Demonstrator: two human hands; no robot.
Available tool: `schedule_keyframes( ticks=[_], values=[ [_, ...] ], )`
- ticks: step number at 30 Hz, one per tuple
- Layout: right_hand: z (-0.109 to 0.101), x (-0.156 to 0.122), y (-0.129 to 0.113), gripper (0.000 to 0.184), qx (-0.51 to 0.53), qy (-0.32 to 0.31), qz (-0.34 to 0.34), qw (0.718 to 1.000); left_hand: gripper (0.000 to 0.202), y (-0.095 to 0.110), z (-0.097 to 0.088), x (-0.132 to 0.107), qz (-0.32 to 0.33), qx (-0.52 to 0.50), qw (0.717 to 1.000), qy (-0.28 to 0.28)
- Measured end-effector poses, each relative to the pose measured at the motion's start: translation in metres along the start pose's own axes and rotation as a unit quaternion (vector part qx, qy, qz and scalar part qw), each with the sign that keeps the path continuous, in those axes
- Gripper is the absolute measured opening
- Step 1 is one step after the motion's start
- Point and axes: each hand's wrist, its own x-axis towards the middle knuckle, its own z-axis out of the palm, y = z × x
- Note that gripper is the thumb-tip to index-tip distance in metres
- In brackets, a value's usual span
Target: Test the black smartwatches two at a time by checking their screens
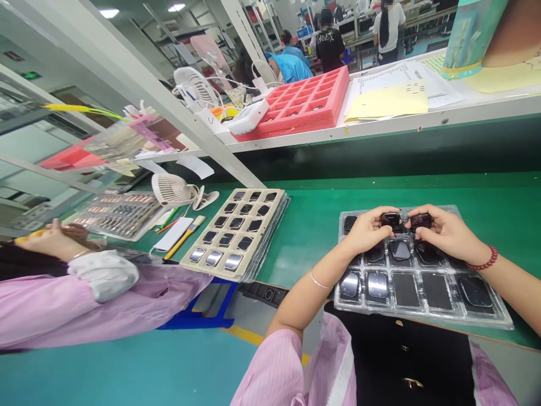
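Head-worn view, facing forward and down

Bright ceiling lamps (109, 13); soft glare on blister tray (422, 316); fisheye bend at edges.

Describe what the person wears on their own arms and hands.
The left hand is bare, with a thin silver bangle at the wrist; the right hand is bare, with a red beaded bracelet. A pale pink striped sleeve covers the left upper arm.

From my remote seat I see glossy black watch faces (399, 250) in a clear tray (486, 316), a pink pinstriped sleeve (274, 366), a red beaded bracelet (484, 258), green bench matting (313, 242) and a red foam tray (304, 101)
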Motion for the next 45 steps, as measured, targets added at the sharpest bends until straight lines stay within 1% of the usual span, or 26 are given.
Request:
schedule_keyframes(
  ticks=[5,11,16,20,24,31,35,38,42,44,45],
  values=[
    [0.000,0.001,0.000,0.031,0.012,0.000,0.000,1.000,0.048,0.002,0.001,-0.001,0.003,0.005,1.000,-0.001],
    [-0.001,0.000,0.001,0.024,0.028,0.004,0.006,1.000,0.047,0.002,0.000,-0.001,-0.001,-0.001,1.000,-0.002],
    [-0.001,0.000,-0.001,0.025,0.025,0.007,0.000,1.000,0.047,0.001,0.000,-0.001,0.001,0.005,1.000,-0.004],
    [-0.001,0.000,-0.002,0.021,0.025,0.005,0.001,1.000,0.047,0.000,0.000,-0.001,0.002,0.004,1.000,-0.004],
    [-0.001,0.000,-0.001,0.023,0.023,0.009,-0.002,1.000,0.047,0.000,0.000,-0.001,0.001,0.005,1.000,-0.002],
    [0.000,-0.001,-0.001,0.021,0.000,0.005,-0.013,1.000,0.048,0.000,-0.001,-0.001,0.000,0.006,1.000,0.001],
    [-0.001,-0.002,-0.002,0.024,-0.012,0.000,-0.036,0.999,0.049,0.000,-0.001,-0.002,-0.003,0.006,1.000,0.002],
    [-0.002,-0.002,-0.002,0.027,-0.012,-0.009,-0.041,0.999,0.055,0.000,-0.001,-0.001,0.002,-0.017,1.000,-0.003],
    [-0.002,-0.002,-0.002,0.028,-0.017,0.000,-0.032,0.999,0.077,-0.003,-0.006,0.004,-0.017,-0.088,0.996,-0.017],
    [-0.001,-0.001,-0.001,0.028,-0.016,0.006,-0.031,0.999,0.086,-0.001,-0.009,0.007,-0.033,-0.131,0.990,-0.027],
    [-0.001,-0.001,-0.002,0.027,-0.009,0.006,-0.030,0.999,0.088,0.003,-0.011,0.006,-0.037,-0.154,0.987,-0.031]
  ],
)
